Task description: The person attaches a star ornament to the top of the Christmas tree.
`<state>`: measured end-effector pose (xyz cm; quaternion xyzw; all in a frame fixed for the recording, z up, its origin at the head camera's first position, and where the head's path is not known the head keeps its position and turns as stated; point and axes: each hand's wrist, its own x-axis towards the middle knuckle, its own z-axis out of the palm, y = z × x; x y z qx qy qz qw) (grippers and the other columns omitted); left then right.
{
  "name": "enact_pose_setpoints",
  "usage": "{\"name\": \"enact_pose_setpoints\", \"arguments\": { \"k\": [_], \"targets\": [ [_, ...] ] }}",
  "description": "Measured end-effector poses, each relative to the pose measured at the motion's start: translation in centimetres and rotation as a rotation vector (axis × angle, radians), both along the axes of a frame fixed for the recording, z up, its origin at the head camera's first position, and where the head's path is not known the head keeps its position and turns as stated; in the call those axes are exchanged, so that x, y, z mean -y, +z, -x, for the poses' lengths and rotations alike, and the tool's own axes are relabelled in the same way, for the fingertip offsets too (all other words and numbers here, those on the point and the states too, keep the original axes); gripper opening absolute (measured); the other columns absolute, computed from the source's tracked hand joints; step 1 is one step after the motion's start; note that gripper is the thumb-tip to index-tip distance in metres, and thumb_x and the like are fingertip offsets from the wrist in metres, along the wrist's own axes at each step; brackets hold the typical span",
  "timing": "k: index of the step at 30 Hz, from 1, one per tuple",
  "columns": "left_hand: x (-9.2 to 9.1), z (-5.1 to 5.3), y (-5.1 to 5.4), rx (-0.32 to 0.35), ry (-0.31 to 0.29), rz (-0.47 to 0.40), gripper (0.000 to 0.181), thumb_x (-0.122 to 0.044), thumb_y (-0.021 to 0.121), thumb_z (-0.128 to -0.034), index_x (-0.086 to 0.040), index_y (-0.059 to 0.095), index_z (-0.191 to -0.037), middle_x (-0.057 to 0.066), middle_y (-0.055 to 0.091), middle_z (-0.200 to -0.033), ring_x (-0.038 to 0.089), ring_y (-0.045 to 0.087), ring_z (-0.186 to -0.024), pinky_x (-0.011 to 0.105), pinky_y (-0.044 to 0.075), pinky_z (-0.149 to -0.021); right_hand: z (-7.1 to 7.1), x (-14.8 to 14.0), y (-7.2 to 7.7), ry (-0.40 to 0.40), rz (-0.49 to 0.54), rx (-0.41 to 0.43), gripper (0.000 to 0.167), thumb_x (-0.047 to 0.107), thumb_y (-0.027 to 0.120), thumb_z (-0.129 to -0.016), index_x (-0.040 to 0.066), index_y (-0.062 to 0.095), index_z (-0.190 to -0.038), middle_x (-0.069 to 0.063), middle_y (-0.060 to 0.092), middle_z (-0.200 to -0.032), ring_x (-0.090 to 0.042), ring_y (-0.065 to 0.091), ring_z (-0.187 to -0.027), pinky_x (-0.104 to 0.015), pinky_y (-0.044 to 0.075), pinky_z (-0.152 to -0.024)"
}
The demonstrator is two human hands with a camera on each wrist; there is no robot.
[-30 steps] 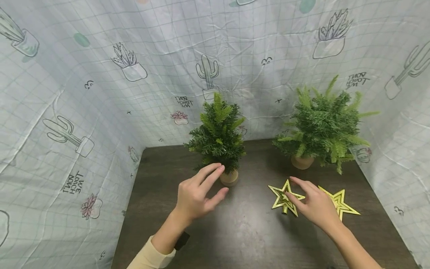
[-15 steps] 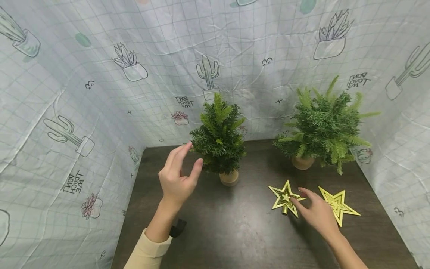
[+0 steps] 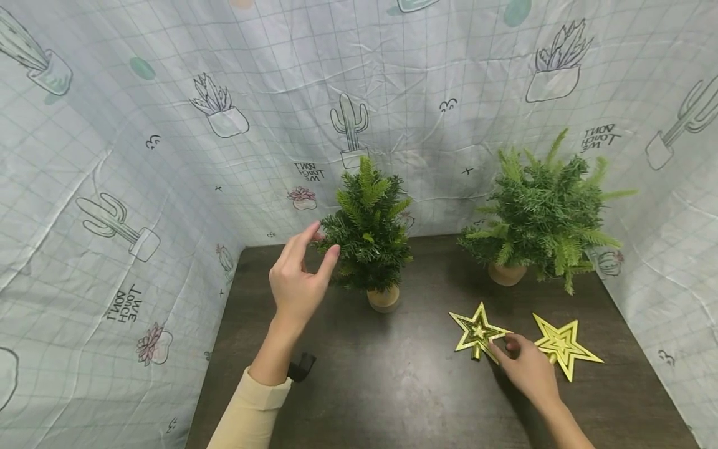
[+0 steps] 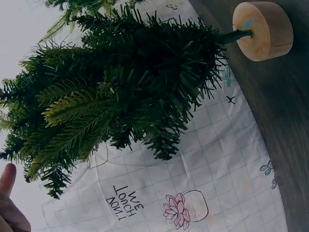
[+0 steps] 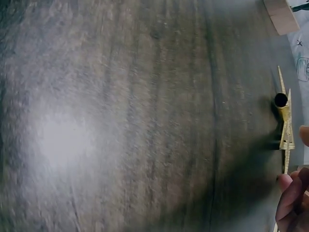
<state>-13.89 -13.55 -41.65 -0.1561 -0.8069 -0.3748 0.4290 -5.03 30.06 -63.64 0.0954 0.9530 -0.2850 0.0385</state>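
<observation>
A small green artificial Christmas tree (image 3: pixel 367 237) stands upright on a round wooden base (image 3: pixel 384 299). My left hand (image 3: pixel 297 274) is raised at its left side, thumb and fingers apart, holding nothing; fingertips come close to the branches. In the left wrist view the tree (image 4: pixel 120 82) fills the upper part, with a bit of the hand at the lower left. My right hand (image 3: pixel 530 371) reaches over the right side of a gold star topper (image 3: pixel 477 330); its fingertips are at two of the points. In the right wrist view, the star (image 5: pixel 286 125) lies by the fingers (image 5: pixel 289 203), apparently ungripped.
Another gold star (image 3: pixel 563 343) lies just right of my right hand. A bushier artificial tree (image 3: pixel 544 206) with a wooden base stands at the back right. A printed cactus cloth (image 3: pixel 269 75) surrounds the dark table (image 3: pixel 415 393) at the back and sides.
My left hand has moved left and up, from before the tree's base to its left side. The right hand has shifted down and slightly right along the left star, which has stayed put.
</observation>
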Motion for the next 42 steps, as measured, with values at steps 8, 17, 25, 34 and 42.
{"name": "enact_pose_setpoints", "arguments": {
  "k": [8,17,25,34,42],
  "targets": [
    [-0.6,0.6,0.1,0.029,0.003,0.003,0.041,-0.034,0.079,-0.0938,-0.009,0.075,-0.126,0.003,0.075,-0.097,0.016,0.047,-0.055,0.033,0.036,-0.049,0.0,0.3,-1.1,-0.024,-0.007,-0.046,0.065,0.057,0.076,-0.090,-0.003,0.071,-0.116,-0.005,0.069,-0.088,-0.031,0.067,-0.081,-0.054,0.049,-0.067],
    [-0.6,1.0,-0.2,0.075,0.005,-0.001,0.035,-0.033,0.079,-0.0953,-0.013,0.078,-0.124,0.002,0.076,-0.098,0.017,0.066,-0.072,0.036,0.043,-0.053,-0.2,0.7,-0.9,-0.014,-0.008,-0.017,0.058,0.057,0.077,-0.089,0.003,0.074,-0.110,0.001,0.068,-0.084,-0.020,0.063,-0.073,-0.047,0.048,-0.062],
    [-0.8,1.4,-0.6,0.069,-0.027,-0.022,0.030,-0.028,0.080,-0.0945,-0.012,0.080,-0.120,0.002,0.078,-0.097,0.019,0.073,-0.082,0.039,0.044,-0.051,-0.7,1.2,-0.4,0.005,-0.004,0.025,0.056,0.057,0.077,-0.089,0.005,0.074,-0.111,0.003,0.070,-0.085,-0.018,0.065,-0.073,-0.047,0.048,-0.064],
    [-1.2,1.5,-0.6,0.069,-0.048,-0.058,0.025,-0.025,0.077,-0.0976,-0.009,0.080,-0.116,0.004,0.079,-0.094,0.017,0.069,-0.069,0.028,0.031,-0.048,-0.8,1.4,-0.3,0.016,0.027,0.039,0.044,0.043,0.081,-0.090,0.003,0.076,-0.107,0.002,0.074,-0.083,-0.020,0.069,-0.074,-0.049,0.051,-0.067],
    [-1.4,1.7,-0.6,0.044,-0.055,-0.097,0.020,-0.021,0.076,-0.0983,-0.006,0.082,-0.110,0.007,0.079,-0.096,0.016,0.066,-0.060,0.028,0.033,-0.045,-0.5,0.7,-0.4,-0.073,0.228,0.130,0.046,0.036,0.080,-0.093,-0.004,0.075,-0.113,-0.008,0.076,-0.091,-0.020,0.068,-0.081,-0.038,0.051,-0.069]
  ]
}}
